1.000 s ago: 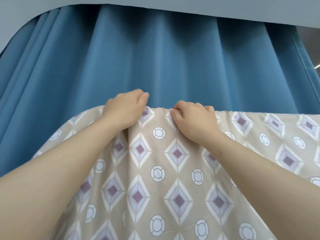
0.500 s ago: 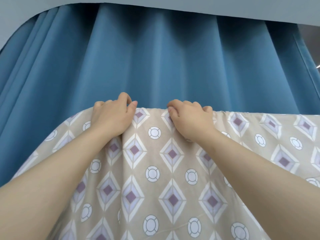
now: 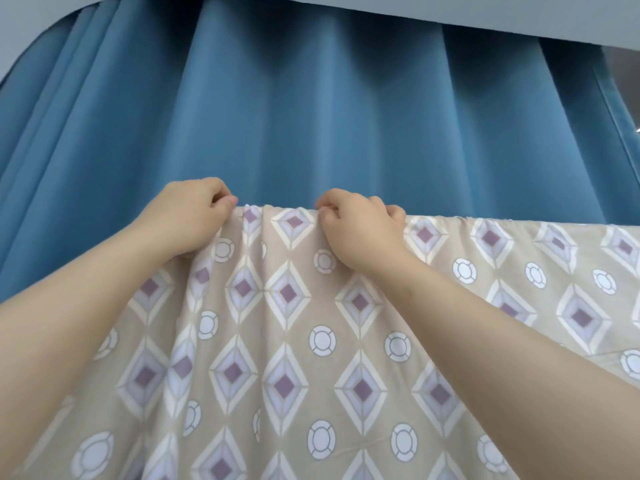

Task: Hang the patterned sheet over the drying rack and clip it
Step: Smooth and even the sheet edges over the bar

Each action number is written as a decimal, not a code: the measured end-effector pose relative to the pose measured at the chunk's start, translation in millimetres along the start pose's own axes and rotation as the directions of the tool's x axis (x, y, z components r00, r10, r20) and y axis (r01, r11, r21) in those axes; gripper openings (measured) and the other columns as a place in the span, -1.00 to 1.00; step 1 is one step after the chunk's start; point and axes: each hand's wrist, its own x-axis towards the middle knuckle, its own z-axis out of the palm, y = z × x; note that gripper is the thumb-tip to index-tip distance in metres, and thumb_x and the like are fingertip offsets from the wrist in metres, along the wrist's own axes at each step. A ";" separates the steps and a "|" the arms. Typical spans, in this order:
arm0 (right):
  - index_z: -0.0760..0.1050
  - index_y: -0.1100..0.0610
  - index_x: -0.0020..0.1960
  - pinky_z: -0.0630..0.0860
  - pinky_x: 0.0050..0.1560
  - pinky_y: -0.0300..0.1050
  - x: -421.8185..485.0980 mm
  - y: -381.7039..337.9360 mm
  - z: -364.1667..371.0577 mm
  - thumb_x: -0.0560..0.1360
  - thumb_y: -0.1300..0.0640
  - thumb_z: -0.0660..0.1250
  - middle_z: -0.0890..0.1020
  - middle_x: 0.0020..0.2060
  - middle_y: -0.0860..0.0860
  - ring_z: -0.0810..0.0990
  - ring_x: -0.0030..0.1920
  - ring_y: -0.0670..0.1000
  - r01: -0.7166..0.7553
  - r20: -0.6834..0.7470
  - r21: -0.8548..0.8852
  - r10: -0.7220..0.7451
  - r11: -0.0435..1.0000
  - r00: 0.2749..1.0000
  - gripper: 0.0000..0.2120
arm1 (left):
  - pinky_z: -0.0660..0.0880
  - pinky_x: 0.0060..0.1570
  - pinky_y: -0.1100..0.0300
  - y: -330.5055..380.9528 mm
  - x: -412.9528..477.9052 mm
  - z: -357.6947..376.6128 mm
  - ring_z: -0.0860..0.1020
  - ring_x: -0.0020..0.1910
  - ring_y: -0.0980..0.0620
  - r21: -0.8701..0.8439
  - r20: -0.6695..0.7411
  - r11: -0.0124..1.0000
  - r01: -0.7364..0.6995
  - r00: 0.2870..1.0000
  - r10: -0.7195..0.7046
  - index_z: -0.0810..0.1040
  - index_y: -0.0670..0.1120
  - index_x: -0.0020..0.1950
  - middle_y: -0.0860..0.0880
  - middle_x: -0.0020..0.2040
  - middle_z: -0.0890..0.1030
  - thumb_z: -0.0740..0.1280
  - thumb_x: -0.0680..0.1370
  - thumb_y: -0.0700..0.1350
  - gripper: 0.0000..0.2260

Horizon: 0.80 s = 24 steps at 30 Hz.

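My left hand (image 3: 188,216) and right hand (image 3: 356,226) are both closed, pinching the top edge of the patterned sheet (image 3: 287,341), which hangs below them; blue curtain (image 3: 311,116) beyond.

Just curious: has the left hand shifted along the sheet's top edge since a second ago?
Yes. The left hand slid leftward against the blue pleated curtain.
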 end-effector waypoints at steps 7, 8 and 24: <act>0.52 0.05 -0.01 0.12 0.04 -0.03 8.3 -38.4 17.1 0.60 0.06 -0.03 0.60 -0.11 -0.02 0.47 0.05 0.10 0.003 0.013 -0.038 -0.002 0.999 1.000 -0.66 | 0.31 -0.15 0.21 -10.2 3.4 -16.2 0.48 -0.05 0.04 -0.185 0.094 0.980 -0.074 0.991 0.093 0.58 0.00 -0.03 0.04 -0.07 0.60 0.22 0.59 -0.04 -0.85; 0.50 0.08 -0.08 0.12 0.04 -0.03 7.9 -39.4 18.2 0.61 0.05 -0.04 0.58 -0.15 -0.01 0.46 0.02 0.10 -0.010 0.001 -0.056 0.010 0.998 1.000 -0.65 | 0.31 -0.17 0.21 -9.9 4.9 -16.6 0.48 -0.07 0.03 -0.177 0.087 0.980 -0.089 0.991 0.106 0.58 -0.02 -0.03 0.03 -0.09 0.59 0.22 0.59 -0.05 -0.85; 0.45 0.11 -0.09 0.12 0.08 -0.06 6.1 -35.3 12.6 0.62 -0.02 -0.05 0.50 -0.22 0.00 0.37 -0.03 0.09 -0.078 0.011 -0.121 0.080 0.990 0.997 -0.64 | 0.34 -0.03 0.12 -32.6 6.5 -7.9 0.44 0.05 -0.11 -0.133 -0.127 0.986 -0.103 0.988 0.086 0.51 -0.20 0.03 -0.14 0.06 0.55 0.10 0.62 -0.14 -0.78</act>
